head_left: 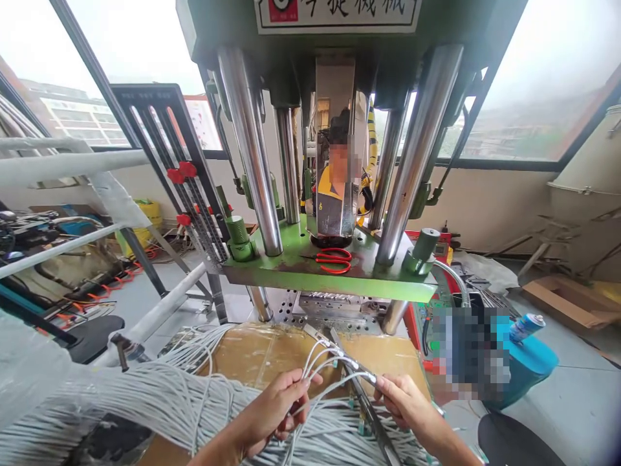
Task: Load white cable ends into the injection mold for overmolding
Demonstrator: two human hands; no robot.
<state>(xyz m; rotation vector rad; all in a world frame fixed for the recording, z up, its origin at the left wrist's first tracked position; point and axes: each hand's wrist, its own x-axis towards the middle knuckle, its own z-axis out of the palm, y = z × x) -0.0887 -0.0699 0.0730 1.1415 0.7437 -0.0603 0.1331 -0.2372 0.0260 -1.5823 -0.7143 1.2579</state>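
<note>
Head cam: we see both our hands low in frame, working over a cardboard sheet (272, 353). Our left hand (269, 414) is closed, wrapped round several white cables (315, 372). Our right hand (402, 404) is closed too, pinching one cable near its end; the fittings on the ends are too small to make out. The cables arc between the two hands. A thick cable bundle (136, 395) runs in from lower left, passing beneath the left hand.

A long metal bar (371, 414) sits just under the right hand, among more cables.

Ahead stands a green press with chrome columns (247, 149). Its green platen (291, 268) carries red-handled scissors (334, 260). Below that is a perforated steel mould plate (334, 310). A polished steel plate (334, 97) reflects a person in a dark and yellow top. Right of the press, a spray can (526, 327) sits by a teal stool (528, 369).
</note>
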